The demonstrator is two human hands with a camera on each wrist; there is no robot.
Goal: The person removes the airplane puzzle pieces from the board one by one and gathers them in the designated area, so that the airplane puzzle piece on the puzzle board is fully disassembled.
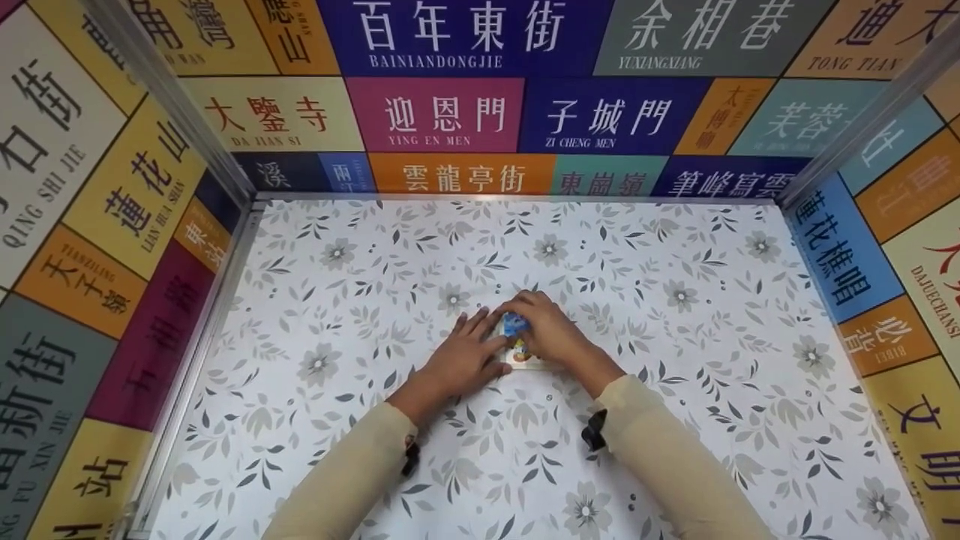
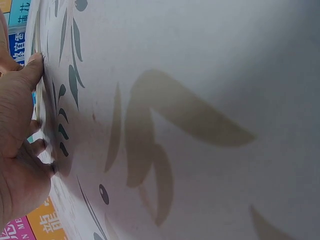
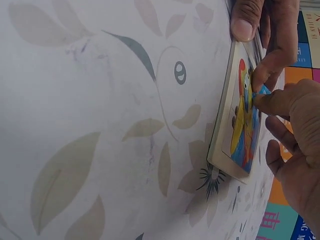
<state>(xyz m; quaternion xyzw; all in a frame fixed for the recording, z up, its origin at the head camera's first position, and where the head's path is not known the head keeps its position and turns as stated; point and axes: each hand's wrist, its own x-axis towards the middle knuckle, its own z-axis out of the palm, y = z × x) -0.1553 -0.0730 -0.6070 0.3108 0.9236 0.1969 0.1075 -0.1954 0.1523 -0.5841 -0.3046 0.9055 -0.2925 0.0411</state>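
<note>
A small wooden picture puzzle board (image 1: 528,366) lies flat on the table under both hands. In the right wrist view its pale rim (image 3: 226,161) frames a bright red, yellow and blue picture (image 3: 241,122). My left hand (image 1: 465,361) holds the board's left side, thumb at the near edge and a bent finger over the picture. In the left wrist view that hand (image 2: 17,135) hides most of the board. My right hand (image 1: 553,330) reaches over from the right; its fingertips pinch a small blue puzzle piece (image 3: 263,91) at the board's surface. Fingers partly cover the piece.
The white tabletop (image 1: 375,450) carries a grey flower and leaf print. Upright panels with coloured street-name signs (image 1: 439,112) enclose the back, left and right. Dark wrist devices (image 1: 594,430) show by both sleeves.
</note>
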